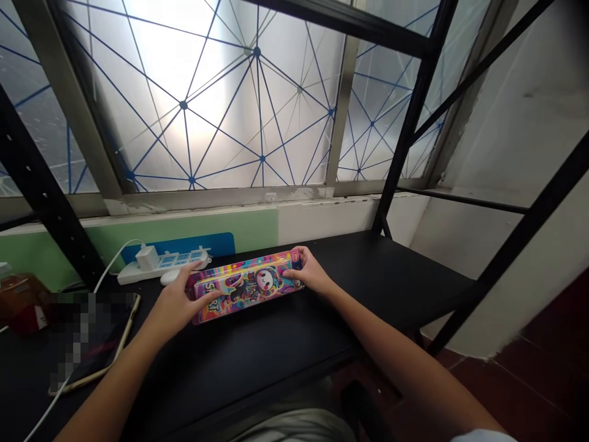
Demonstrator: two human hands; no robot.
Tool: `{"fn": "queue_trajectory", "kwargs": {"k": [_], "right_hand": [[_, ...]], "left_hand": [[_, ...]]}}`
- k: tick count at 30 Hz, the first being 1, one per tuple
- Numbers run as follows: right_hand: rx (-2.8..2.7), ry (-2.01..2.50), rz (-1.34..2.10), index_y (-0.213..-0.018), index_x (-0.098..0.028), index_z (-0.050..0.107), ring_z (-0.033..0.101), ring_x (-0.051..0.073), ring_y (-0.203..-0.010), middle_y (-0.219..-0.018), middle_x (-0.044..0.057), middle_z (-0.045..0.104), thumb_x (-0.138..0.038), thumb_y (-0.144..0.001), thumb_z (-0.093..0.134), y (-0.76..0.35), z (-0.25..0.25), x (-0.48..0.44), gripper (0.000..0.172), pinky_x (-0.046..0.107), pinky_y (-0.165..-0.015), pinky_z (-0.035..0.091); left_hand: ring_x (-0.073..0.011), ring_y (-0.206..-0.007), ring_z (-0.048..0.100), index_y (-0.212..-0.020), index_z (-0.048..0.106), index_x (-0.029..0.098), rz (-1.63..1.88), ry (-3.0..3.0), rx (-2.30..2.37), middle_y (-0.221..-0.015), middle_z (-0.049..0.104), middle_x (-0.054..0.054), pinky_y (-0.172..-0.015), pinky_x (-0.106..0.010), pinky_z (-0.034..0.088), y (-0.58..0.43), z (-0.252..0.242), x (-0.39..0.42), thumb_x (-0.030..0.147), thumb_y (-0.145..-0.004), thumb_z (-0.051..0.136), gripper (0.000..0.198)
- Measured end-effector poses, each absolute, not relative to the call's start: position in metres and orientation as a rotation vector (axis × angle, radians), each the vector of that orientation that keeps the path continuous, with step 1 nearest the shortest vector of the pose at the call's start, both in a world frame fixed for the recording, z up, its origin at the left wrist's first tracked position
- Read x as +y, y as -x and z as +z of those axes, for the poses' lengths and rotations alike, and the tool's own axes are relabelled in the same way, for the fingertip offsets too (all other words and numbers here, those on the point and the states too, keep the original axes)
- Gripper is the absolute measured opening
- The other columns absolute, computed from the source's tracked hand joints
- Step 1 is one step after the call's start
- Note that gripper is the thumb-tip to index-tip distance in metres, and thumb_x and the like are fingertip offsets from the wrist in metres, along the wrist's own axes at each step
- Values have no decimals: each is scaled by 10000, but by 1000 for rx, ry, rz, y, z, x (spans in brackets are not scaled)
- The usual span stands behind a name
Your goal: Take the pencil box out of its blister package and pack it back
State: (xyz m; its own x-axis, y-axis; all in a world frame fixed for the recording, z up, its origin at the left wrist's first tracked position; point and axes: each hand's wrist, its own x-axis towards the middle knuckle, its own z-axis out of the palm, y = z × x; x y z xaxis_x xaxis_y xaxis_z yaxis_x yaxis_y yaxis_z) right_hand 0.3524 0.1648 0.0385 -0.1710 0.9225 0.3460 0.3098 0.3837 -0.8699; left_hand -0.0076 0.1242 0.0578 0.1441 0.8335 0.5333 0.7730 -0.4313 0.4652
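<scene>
Pencil case: cartoon-printed pencil case point(251, 287), long and flat, pink, yellow and blue, with a white round-headed figure on its face; held over the black desktop point(391, 273), in front of the person. Its right end sits farther back than its left. Contact between its underside and the desktop: cannot tell.
Left hand: left hand point(180, 299) grips the left end, thumb lying across the printed face, fingers at the far edge.
Right hand: right hand point(313, 271) grips the right end, thumb on the face, fingers curled around behind.
Power strip: white power strip point(178, 260) behind the left hand, charger plug point(147, 258) seated in it, white cable point(109, 265) running off left.
White object: small rounded white object point(169, 278), just beside the left hand, partly hidden; type unclear.
Tablet: gold-edged tablet point(120, 345) left of the left forearm, its face partly pixelated, cable crossing it.
Window: frosted window point(221, 92) with blue line pattern beyond the desktop; black metal frame point(418, 95) at right.
</scene>
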Motion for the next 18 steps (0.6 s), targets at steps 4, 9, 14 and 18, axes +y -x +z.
{"fn": "queue_trajectory", "kwargs": {"k": [4,9,14,18], "right_hand": [[-1786,1128,661,-1317,-192,610,671,249,-1088,-1314,95,640,-387,-990,672,-359,47,152,386,470,-904,584],[-1976,1165,553,-1255,-187,646,674,245,-1089,-1268,86,672,-391,-981,684,-374,60,131,344,486,-944,563],[-2063,1202,481,-1252,-272,703,664,296,-1205,-1272,67,733,-433,-848,791,-379,58,101,444,474,-1080,493],[-2146,1267,405,-1287,-307,711,574,341,-1343,-1430,81,656,-462,-864,749,-375,50,85,452,516,-1146,418]], "left_hand": [[-332,-1074,693,-1185,621,245,1193,-2357,1589,-1172,727,-93,-942,-432,547,8,58,122,671,-831,683,557],[-318,-984,702,-1049,677,249,1072,-2441,1503,-1063,742,-71,-872,-410,558,9,63,111,608,-819,728,428],[-307,-1059,678,-1127,759,304,903,-2495,1416,-1157,746,-56,-949,-418,553,12,67,88,526,-863,728,347],[-326,-1118,645,-1218,758,352,796,-2526,1403,-1268,719,-59,-988,-459,539,9,60,73,442,-879,721,352]]}}
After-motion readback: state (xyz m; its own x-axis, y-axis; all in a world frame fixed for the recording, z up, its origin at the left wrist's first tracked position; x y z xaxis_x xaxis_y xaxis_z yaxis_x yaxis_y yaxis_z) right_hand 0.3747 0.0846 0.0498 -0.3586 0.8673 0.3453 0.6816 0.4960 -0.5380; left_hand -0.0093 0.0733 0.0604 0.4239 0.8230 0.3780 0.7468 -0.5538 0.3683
